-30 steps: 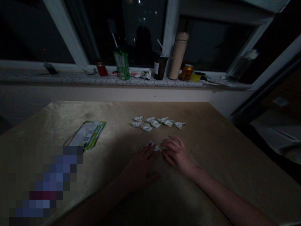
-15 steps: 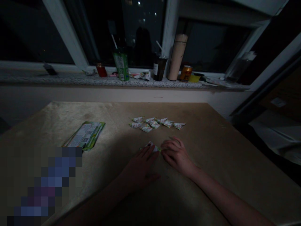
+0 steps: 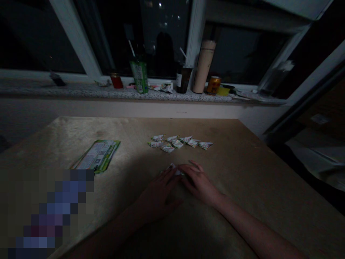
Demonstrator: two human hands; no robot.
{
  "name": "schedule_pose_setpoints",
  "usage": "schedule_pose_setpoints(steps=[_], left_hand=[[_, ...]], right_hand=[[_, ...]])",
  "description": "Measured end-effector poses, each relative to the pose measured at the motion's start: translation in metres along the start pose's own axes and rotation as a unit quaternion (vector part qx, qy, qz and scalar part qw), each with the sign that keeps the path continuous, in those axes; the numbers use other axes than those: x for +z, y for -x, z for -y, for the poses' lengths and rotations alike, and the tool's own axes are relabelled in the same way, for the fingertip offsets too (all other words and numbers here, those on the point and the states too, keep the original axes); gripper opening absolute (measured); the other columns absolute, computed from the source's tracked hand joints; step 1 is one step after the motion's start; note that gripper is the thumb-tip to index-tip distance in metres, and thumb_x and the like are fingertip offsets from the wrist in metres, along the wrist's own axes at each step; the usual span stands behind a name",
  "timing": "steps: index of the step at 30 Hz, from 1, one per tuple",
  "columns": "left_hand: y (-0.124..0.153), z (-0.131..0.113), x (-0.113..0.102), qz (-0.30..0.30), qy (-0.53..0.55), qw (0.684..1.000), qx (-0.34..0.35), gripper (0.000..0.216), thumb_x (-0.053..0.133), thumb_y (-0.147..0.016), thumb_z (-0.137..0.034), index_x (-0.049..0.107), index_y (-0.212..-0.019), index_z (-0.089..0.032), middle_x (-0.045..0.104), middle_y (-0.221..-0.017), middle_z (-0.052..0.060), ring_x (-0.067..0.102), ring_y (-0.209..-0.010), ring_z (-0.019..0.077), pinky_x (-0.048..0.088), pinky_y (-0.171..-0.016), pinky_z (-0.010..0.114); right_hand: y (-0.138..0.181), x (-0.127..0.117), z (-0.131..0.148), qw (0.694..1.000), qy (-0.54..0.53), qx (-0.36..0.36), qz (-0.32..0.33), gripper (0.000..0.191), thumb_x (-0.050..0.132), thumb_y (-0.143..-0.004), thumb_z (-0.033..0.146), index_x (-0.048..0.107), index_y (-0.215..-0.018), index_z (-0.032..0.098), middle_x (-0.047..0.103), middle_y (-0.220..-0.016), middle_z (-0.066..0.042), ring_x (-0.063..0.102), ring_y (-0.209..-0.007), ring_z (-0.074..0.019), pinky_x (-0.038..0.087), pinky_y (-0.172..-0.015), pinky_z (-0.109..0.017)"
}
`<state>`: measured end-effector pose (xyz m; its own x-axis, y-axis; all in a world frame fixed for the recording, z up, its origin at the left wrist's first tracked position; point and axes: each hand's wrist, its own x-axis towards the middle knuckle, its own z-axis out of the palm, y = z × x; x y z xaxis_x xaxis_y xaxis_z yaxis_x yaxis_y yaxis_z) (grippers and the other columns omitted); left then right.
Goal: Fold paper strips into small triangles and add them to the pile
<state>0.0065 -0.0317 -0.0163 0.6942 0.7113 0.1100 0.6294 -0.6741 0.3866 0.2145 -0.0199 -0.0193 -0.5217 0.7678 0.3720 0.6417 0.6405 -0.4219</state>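
Observation:
My left hand (image 3: 160, 192) lies flat on the table with its fingers stretched over a small folded wrapper packet (image 3: 171, 167). From the other side, my right hand (image 3: 199, 181) reaches in with bent, slightly spread fingers. Its fingertips meet the packet's right end and come close to my left fingers. Most of that packet is hidden beneath the fingers. Beyond the hands, several similar white-and-green wrapper packets (image 3: 178, 144) sit in a loose cluster on the table.
Green-and-white printed bags (image 3: 102, 154) lie at the left of the brown table (image 3: 229, 144), beside a pixelated patch. On the granite windowsill (image 3: 161, 96) stand a green cup (image 3: 139, 75), a dark cup (image 3: 183, 81), a beige flask (image 3: 204, 68), an orange can (image 3: 214, 85) and a red jar (image 3: 116, 81).
My right hand has moved left, bringing its fingers onto the packet's right end. My left hand stays nearly in place. The clustered packets have not moved.

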Motion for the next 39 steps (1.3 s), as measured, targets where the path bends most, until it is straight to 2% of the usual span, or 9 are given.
schedule_pose_setpoints(steps=[3, 5, 8, 10, 13, 18, 29, 39], left_hand=[[0.000, 0.004, -0.005, -0.019, 0.062, 0.997, -0.031, 0.048, 0.050, -0.088, -0.038, 0.043, -0.133, -0.024, 0.030, -0.149, 0.007, 0.033, -0.134, 0.0255, 0.033, -0.107, 0.042], [-0.002, 0.011, -0.007, -0.062, 0.080, 0.993, -0.064, 0.038, 0.048, -0.089, -0.032, 0.047, -0.127, -0.025, 0.038, -0.144, 0.006, 0.041, -0.128, 0.0242, 0.037, -0.104, 0.041], [-0.003, 0.025, -0.008, -0.172, 0.001, 0.978, -0.120, 0.029, 0.052, -0.085, -0.030, 0.054, -0.113, -0.023, 0.048, -0.130, 0.008, 0.043, -0.123, 0.0277, 0.036, -0.103, 0.046], [-0.002, 0.033, -0.009, -0.194, -0.053, 0.966, -0.161, 0.024, 0.056, -0.083, -0.035, 0.057, -0.103, -0.022, 0.051, -0.122, 0.008, 0.044, -0.118, 0.0292, 0.036, -0.101, 0.048], [0.000, 0.040, -0.010, -0.189, -0.092, 0.956, -0.206, 0.025, 0.060, -0.081, -0.040, 0.061, -0.096, -0.021, 0.050, -0.118, 0.009, 0.044, -0.114, 0.0304, 0.036, -0.098, 0.049], [-0.002, 0.041, -0.015, -0.161, -0.094, 0.953, -0.239, 0.022, 0.063, -0.079, -0.041, 0.068, -0.092, -0.025, 0.053, -0.117, 0.006, 0.046, -0.112, 0.0309, 0.031, -0.097, 0.053], [-0.006, 0.041, -0.020, -0.128, 0.001, 0.951, -0.280, 0.017, 0.065, -0.078, -0.037, 0.072, -0.091, -0.029, 0.057, -0.118, 0.002, 0.048, -0.113, 0.0292, 0.029, -0.097, 0.051], [-0.007, 0.039, -0.021, -0.133, 0.014, 0.950, -0.282, 0.015, 0.065, -0.077, -0.032, 0.071, -0.090, -0.029, 0.058, -0.117, 0.001, 0.048, -0.114, 0.0293, 0.029, -0.097, 0.049]], right_hand=[[0.002, 0.001, -0.002, 0.998, 0.039, -0.040, 0.015, 0.035, 0.049, -0.089, 0.018, 0.053, -0.124, 0.023, 0.062, -0.121, -0.007, 0.051, -0.120, -0.0191, 0.026, -0.110, -0.050], [0.003, 0.002, -0.002, 0.996, 0.069, -0.059, 0.016, 0.031, 0.051, -0.089, 0.019, 0.057, -0.119, 0.023, 0.062, -0.122, -0.007, 0.049, -0.122, -0.0208, 0.025, -0.110, -0.051], [0.004, 0.004, 0.000, 0.994, 0.092, -0.062, 0.013, 0.029, 0.050, -0.090, 0.022, 0.059, -0.118, 0.021, 0.061, -0.124, -0.008, 0.049, -0.122, -0.0216, 0.024, -0.111, -0.052], [0.004, 0.004, 0.001, 0.994, 0.091, -0.058, 0.019, 0.030, 0.050, -0.090, 0.023, 0.058, -0.119, 0.021, 0.060, -0.125, -0.008, 0.049, -0.122, -0.0215, 0.023, -0.112, -0.052], [0.005, 0.004, 0.002, 0.995, 0.080, -0.048, 0.027, 0.031, 0.050, -0.090, 0.023, 0.057, -0.120, 0.020, 0.060, -0.125, -0.008, 0.049, -0.122, -0.0213, 0.021, -0.112, -0.051], [0.005, 0.007, 0.002, 0.997, 0.063, -0.041, 0.024, 0.031, 0.048, -0.091, 0.024, 0.056, -0.121, 0.020, 0.059, -0.127, -0.008, 0.049, -0.122, -0.0214, 0.020, -0.112, -0.052], [0.006, 0.006, 0.003, 0.997, 0.059, -0.034, 0.031, 0.031, 0.049, -0.091, 0.023, 0.055, -0.121, 0.019, 0.058, -0.127, -0.008, 0.048, -0.122, -0.0203, 0.018, -0.113, -0.051], [0.006, 0.005, 0.004, 0.997, 0.065, -0.028, 0.035, 0.030, 0.048, -0.091, 0.023, 0.055, -0.120, 0.020, 0.058, -0.127, -0.006, 0.048, -0.122, -0.0184, 0.017, -0.114, -0.049]])
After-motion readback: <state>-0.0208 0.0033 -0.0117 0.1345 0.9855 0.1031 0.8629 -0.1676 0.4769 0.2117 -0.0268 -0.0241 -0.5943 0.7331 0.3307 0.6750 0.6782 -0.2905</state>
